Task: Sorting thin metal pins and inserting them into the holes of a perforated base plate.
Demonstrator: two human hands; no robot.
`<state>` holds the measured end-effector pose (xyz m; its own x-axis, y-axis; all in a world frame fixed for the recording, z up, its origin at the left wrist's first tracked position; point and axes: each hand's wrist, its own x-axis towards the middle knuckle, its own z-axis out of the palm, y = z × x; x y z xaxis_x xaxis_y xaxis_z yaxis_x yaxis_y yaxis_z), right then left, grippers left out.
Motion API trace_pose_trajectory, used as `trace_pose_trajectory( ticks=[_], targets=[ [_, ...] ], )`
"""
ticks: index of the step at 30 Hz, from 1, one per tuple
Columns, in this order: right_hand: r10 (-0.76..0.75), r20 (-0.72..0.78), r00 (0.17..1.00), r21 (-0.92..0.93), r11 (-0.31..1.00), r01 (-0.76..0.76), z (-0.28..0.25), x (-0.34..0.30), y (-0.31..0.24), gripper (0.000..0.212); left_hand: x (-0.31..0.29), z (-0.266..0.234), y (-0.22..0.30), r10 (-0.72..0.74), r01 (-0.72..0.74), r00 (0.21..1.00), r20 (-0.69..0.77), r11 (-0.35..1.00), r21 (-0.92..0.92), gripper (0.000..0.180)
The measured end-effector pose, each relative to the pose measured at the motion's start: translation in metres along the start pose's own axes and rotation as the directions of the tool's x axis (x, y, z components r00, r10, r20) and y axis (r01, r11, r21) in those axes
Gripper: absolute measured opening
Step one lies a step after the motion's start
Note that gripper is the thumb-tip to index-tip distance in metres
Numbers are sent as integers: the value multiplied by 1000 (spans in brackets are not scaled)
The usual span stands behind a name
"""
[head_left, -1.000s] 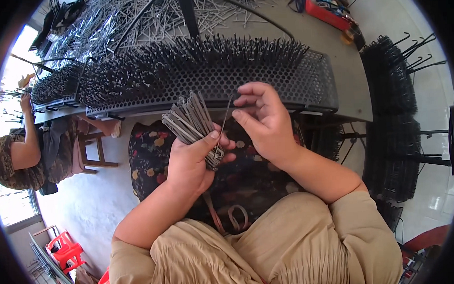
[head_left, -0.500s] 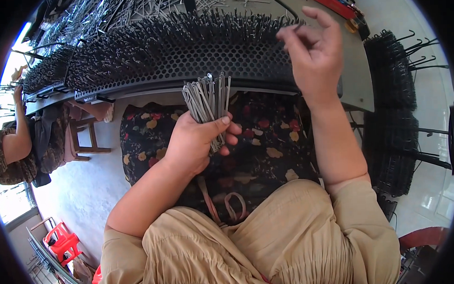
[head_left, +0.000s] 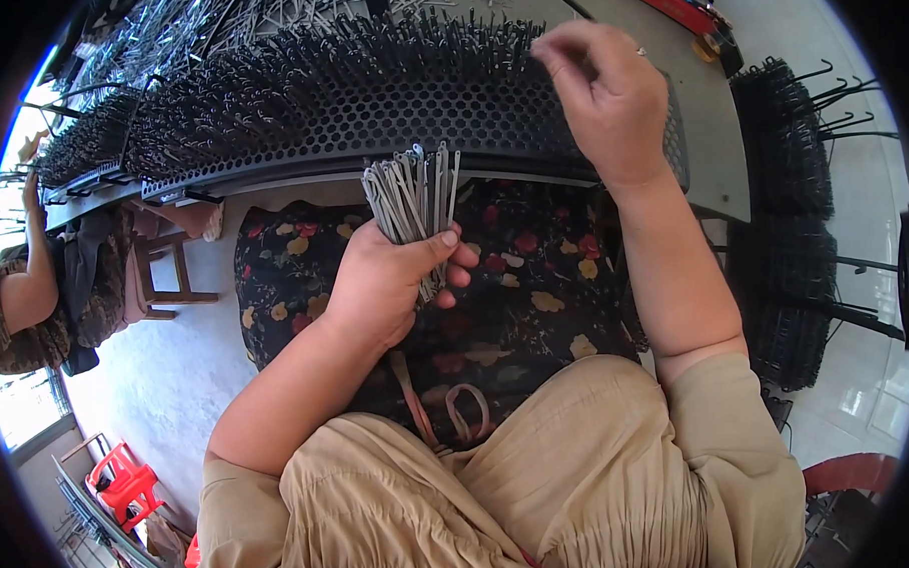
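Observation:
My left hand point(head_left: 389, 271) is wrapped round a bundle of thin grey metal rods point(head_left: 409, 190) with small eyes at their upper ends. The thumb lies across the front of the bundle, which stands upright over my lap. Up and to the right, my right hand point(head_left: 614, 108) is closed in a pinch, its fingertips at the right end of a dense row of dark hooked rods point(head_left: 297, 84). Whatever is between those fingertips is too small to make out. The dark rods stand in a black perforated rack point(head_left: 419, 125).
Loose rods point(head_left: 305, 9) lie heaped behind the rack. A red tray point(head_left: 670, 4) sits at the table's far right. More dark rods hang on a stand point(head_left: 788, 222) at the right. On the left are another person's arm point(head_left: 34, 239), a wooden stool point(head_left: 164, 274) and a red chair point(head_left: 126, 486).
My right hand has moved slightly left and its fingers have drawn together at the end of the row. The left hand keeps its bundle almost in the same place.

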<state>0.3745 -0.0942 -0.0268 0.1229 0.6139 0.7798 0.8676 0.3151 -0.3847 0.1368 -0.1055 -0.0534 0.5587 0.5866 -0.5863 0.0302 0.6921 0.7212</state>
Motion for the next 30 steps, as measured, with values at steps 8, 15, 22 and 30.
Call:
trace_pose_trajectory(
  ticks=[8, 15, 22, 30],
  targets=[
    [-237, 53, 970, -182, 953, 243, -6, 10, -5, 10, 5, -3, 2, 2, -2, 1000, 8, 1000, -4, 9],
    [-60, 95, 994, -98, 993, 69, -4, 6, -8, 15, 5, -4, 2, -9, 9, 1000, 4, 1000, 22, 9],
    [-318, 145, 937, -236, 908, 345, -4, 5, 7, 15, 4, -4, 1, -20, 20, 1000, 9, 999, 30, 9],
    [359, 517, 777, 328, 755, -567, -3, -1, 1, 17, 3, -3, 2, -34, 33, 998, 51, 999, 17, 9]
  ],
)
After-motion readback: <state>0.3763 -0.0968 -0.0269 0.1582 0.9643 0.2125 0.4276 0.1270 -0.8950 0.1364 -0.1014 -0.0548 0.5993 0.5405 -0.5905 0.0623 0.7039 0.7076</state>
